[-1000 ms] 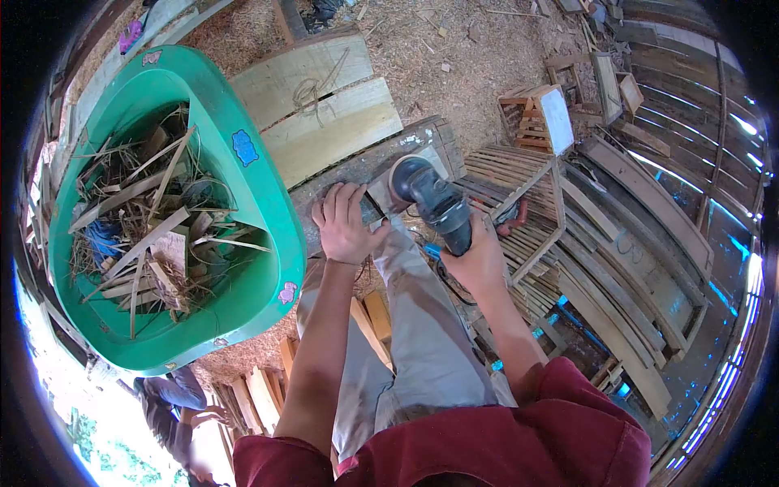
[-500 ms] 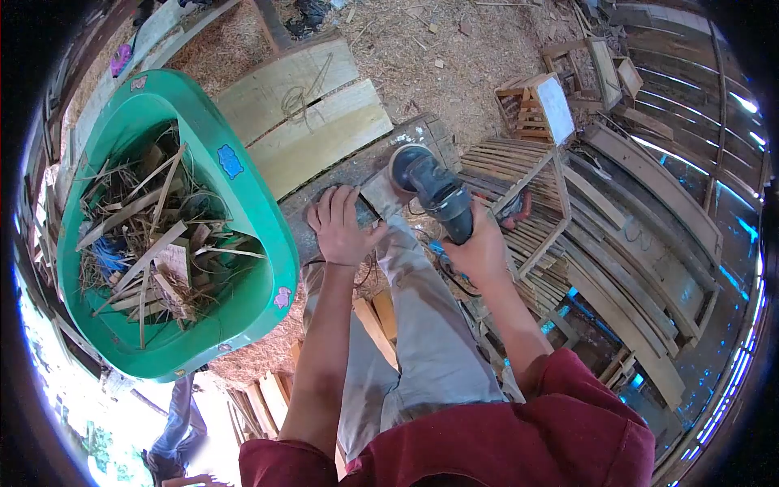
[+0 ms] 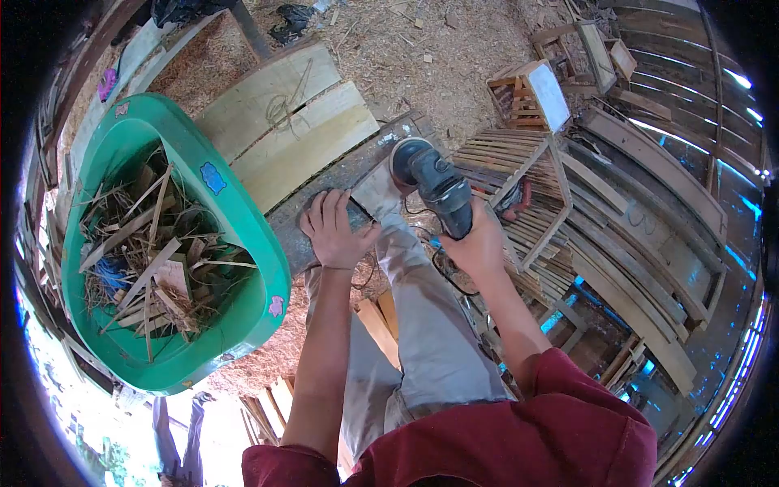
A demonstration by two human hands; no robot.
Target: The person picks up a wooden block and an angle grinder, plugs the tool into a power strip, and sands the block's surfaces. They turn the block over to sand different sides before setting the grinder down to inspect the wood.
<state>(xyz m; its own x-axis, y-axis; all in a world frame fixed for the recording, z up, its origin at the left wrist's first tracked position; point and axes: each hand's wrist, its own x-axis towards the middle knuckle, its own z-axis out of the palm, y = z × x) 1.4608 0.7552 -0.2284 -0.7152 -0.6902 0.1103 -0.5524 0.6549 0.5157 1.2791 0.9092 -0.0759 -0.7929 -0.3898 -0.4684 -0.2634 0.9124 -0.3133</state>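
Observation:
My right hand (image 3: 477, 243) is wrapped round the rear body of a dark angle grinder (image 3: 438, 185). The grinder's round disc points up and left, over the end of a pale wood piece (image 3: 376, 193). My left hand (image 3: 335, 230) lies with its fingers spread on the dark, worn bench plank (image 3: 296, 221), beside that wood piece. Whether its thumb touches the piece is hard to tell. Light planks (image 3: 304, 150) lie beyond the bench, with a thin loop of cord on them.
A green tub (image 3: 280, 280) full of wood scraps stands at the left. Slatted wooden frames (image 3: 527, 203) and long boards (image 3: 641, 300) are stacked at the right. A cable hangs near my right knee. Another person's legs (image 3: 193, 438) show at the lower left.
The view has shifted slightly. The grinder and my right hand have tilted a little, with the disc still over the wood. The other person's legs look different, now more upright.

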